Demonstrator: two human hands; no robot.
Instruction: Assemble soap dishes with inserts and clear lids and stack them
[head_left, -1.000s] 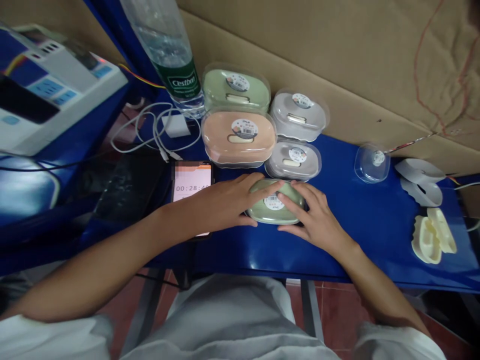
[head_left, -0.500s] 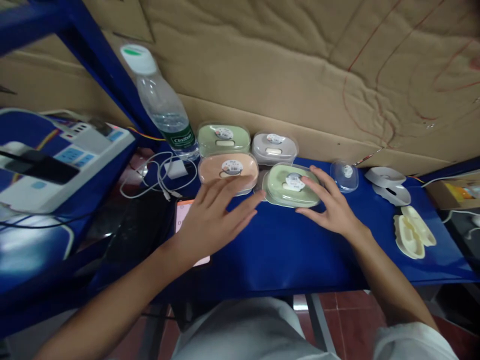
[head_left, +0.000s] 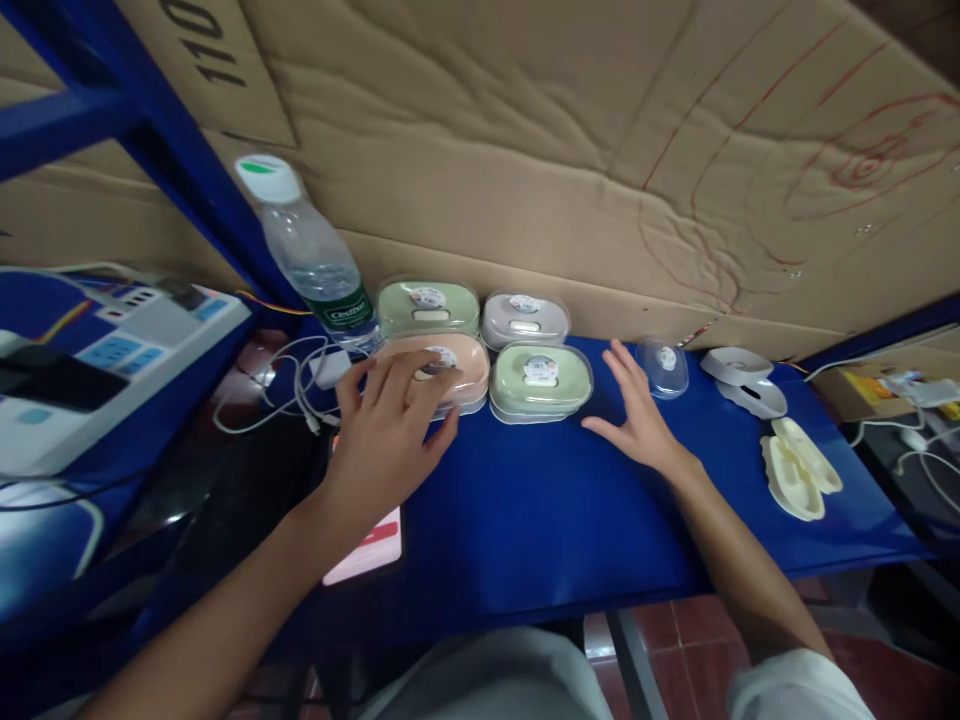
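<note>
My left hand (head_left: 390,425) is open, its fingers spread over the front of the orange lidded box (head_left: 469,368); whether they touch it cannot be seen. My right hand (head_left: 637,415) is open and holds nothing, just right of the front green box (head_left: 544,378), with a small gap between. Behind these stand another green box (head_left: 429,307) and a grey box (head_left: 526,319). All four have clear covers and round labels. A small clear container (head_left: 664,368) lies beyond my right hand.
A water bottle (head_left: 322,260), a white cable with charger (head_left: 330,370) and a phone (head_left: 367,555) are on the left, near a power strip (head_left: 135,350). Grey trays (head_left: 742,380) and an open cream case (head_left: 799,470) lie right. Cardboard (head_left: 487,130) stands behind.
My right hand has moved off the front green box, which now sits square behind the table's open front area. My left hand has shifted left over the orange box. The camera view has shifted.
</note>
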